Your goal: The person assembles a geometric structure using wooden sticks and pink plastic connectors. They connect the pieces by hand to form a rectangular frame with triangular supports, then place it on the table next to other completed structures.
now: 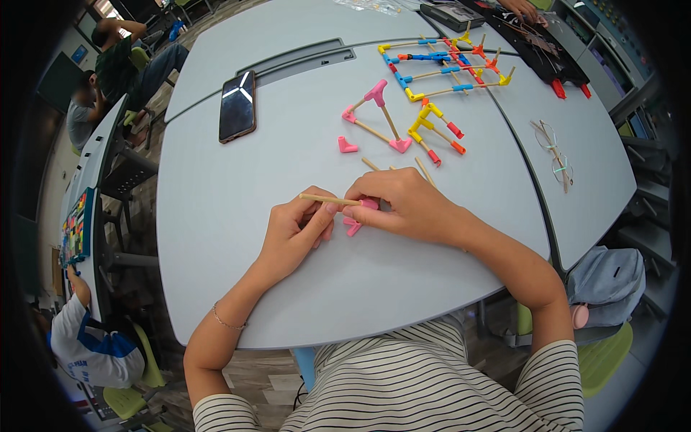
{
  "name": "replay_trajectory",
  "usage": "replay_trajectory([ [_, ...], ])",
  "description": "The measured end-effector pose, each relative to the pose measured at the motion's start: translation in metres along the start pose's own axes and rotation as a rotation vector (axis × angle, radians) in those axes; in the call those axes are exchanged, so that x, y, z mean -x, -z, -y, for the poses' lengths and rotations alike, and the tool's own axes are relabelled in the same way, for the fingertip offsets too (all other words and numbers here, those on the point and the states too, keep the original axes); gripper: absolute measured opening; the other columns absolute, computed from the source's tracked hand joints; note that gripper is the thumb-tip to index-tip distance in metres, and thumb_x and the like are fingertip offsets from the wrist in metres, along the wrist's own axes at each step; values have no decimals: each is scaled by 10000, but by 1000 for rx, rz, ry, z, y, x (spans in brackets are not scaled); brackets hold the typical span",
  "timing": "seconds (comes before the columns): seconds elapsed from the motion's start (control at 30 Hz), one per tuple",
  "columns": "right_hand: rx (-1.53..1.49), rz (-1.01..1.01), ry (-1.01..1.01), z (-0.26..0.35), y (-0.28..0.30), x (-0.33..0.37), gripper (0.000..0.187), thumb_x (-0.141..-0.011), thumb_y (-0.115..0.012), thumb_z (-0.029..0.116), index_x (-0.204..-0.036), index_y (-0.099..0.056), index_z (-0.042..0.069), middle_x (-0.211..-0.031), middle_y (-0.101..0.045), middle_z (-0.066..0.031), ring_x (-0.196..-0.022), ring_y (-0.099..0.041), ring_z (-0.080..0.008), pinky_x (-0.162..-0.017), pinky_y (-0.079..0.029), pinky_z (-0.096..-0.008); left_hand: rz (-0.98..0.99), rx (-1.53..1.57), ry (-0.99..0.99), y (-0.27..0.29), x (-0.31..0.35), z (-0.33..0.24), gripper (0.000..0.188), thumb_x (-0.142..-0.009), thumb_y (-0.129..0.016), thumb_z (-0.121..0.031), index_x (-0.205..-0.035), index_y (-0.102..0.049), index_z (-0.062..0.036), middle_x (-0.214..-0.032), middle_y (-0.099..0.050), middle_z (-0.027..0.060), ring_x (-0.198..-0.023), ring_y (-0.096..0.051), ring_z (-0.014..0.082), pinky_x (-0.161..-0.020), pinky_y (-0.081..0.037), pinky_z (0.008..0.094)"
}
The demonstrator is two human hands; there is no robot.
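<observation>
My left hand (288,234) pinches a thin wooden stick (317,198) between thumb and fingers. In my right hand (414,205) is a pink plastic connector (369,204), which meets the stick's right end. A second pink connector (353,227) shows just below my right fingers; whether they touch it I cannot tell. Beyond my hands lie loose wooden sticks (425,171), partly hidden, and a small pink connector (347,145). Farther off stands a pink-cornered stick frame (376,93), beside a yellow and red stick piece (415,135). A larger frame with blue, red and yellow joints (414,94) lies behind them.
A dark phone (237,106) rests on the white table (216,187) at the left. Eyeglasses (553,153) lie on the adjoining table at the right. Another person's hand (520,9) is over a black case (551,54). A grey backpack (608,284) sits at the right.
</observation>
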State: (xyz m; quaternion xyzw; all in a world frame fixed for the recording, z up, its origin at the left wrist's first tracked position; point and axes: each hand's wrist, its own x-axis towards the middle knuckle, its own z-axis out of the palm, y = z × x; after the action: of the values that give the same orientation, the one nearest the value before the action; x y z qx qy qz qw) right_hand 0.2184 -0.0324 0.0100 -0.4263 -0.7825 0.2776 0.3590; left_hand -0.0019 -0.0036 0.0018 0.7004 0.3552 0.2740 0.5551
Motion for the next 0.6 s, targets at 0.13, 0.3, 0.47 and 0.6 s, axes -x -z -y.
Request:
replay_trajectory([
  [0.13,33,0,-33,2,5,-5,195,-872,-693,217,-886,-692,23,-753,-690,-105,-672,-649,-222,-620,-501,-322,-10,-36,42,3,-4,-3,210,-1026,-521,-197,-1021,-646,-28,-613,-550,1,-497,-434,37,-470,-333,205],
  [0.3,54,-8,-24,-2,5,-4,166,-857,-698,190,-883,-696,26,-772,-703,-99,-684,-670,-217,-624,-512,-315,8,3,34,2,-6,-4,206,-1028,-512,-199,-994,-635,-37,-606,-547,-3,-499,-437,37,-471,-331,203],
  [0.47,61,-1,-41,1,10,-6,154,-848,-707,185,-871,-700,34,-768,-704,-87,-665,-664,-214,-607,-507,-311,6,-1,35,2,-6,-4,203,-1028,-513,-198,-981,-633,-41,-601,-542,-5,-499,-437,36,-472,-332,201],
  [0.6,74,-123,-76,2,23,-10,143,-848,-703,171,-886,-703,32,-770,-701,-76,-613,-636,-188,-573,-490,-300,9,-2,32,2,-6,-5,211,-1028,-514,-204,-969,-634,-41,-598,-540,-5,-497,-437,36,-471,-332,201],
])
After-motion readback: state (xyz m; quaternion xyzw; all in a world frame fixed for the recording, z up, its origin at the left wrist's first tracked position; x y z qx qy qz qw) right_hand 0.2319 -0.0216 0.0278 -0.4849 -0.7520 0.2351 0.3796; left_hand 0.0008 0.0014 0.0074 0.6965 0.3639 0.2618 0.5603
